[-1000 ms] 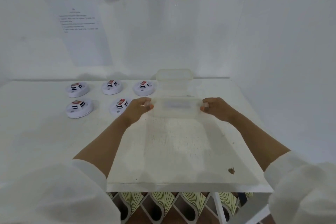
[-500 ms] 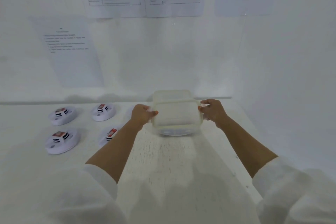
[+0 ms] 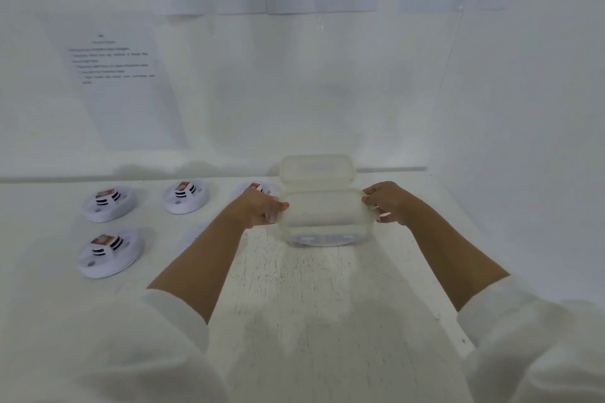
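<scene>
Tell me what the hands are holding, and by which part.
The translucent plastic container is held at both ends: the left hand grips its left side, and the right hand pinches its right rim.

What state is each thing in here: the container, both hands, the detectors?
clear container, upright, held at both ends, something white inside.
left hand, grips the container's left end.
right hand, fingers curled on its right rim.
second clear box, right behind the container, no hand on it; lid state unclear.
smoke detectors, lying flat on the table, left of the container, not held.
</scene>
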Motion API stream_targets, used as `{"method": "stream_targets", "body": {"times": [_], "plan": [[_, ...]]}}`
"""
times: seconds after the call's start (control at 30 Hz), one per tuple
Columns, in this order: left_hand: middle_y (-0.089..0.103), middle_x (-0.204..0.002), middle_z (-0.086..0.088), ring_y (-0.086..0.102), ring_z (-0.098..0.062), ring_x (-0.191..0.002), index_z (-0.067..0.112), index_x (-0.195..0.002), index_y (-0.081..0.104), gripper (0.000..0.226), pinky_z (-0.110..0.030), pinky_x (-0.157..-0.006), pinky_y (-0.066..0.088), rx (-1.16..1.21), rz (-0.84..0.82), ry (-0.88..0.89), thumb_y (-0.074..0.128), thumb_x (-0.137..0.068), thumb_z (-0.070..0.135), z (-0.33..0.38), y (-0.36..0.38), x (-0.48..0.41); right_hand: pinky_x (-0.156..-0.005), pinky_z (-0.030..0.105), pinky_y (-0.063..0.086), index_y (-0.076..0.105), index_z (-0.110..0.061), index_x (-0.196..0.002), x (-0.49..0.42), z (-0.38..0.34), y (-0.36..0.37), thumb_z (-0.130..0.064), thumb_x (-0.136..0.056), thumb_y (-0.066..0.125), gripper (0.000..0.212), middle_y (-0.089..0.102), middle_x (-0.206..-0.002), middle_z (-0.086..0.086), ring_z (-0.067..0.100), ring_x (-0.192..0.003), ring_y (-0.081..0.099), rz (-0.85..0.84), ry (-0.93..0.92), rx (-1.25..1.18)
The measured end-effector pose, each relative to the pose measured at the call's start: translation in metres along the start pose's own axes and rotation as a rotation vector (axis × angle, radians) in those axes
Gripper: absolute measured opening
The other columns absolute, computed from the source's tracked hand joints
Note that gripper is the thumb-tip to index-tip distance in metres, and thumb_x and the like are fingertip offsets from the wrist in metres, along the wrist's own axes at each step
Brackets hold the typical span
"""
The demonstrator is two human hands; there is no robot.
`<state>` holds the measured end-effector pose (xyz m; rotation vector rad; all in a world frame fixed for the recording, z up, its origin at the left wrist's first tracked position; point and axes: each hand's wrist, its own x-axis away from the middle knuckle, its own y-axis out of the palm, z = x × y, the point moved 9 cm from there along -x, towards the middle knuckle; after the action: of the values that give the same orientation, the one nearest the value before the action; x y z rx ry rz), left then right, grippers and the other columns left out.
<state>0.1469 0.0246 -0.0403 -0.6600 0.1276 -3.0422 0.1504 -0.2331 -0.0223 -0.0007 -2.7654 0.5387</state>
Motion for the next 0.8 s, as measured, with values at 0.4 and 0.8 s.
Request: {"method": "stream_targets", "body": {"times": [0.4,0.8], "plan": [[0.055,-0.124,-0.026,0.058,-0.040,-0.108,-0.008,-0.127,0.041,0.052,-0.051,-0.088,0.050,-0.182,0.170,0.073,0.064,-0.081,-0.006,0.013,0.006,0.010,-0.083,0.050,0.053,0.049,0.004,-0.120,0.005,-0.008,0.002,-0.002,-0.090,0.048,0.031,0.052,-0.119,0.023,0.041,-0.107,0.056,0.219,-0.084,0.221],[0.038,-0.140,-0.015,0.038,-0.032,-0.127,0.006,-0.135,0.041,0.042,-0.036,-0.105,0.029,-0.873,0.209,0.485,0.043,-0.095,0.021,0.041,0.047,0.013,-0.103,0.039,0.035,0.037,-0.012,-0.137,0.009,-0.042,0.046,-0.015,-0.096,0.034,0.041,0.043,-0.138,0.013,0.030,-0.125,0.043,0.163,-0.417,0.827]]}}
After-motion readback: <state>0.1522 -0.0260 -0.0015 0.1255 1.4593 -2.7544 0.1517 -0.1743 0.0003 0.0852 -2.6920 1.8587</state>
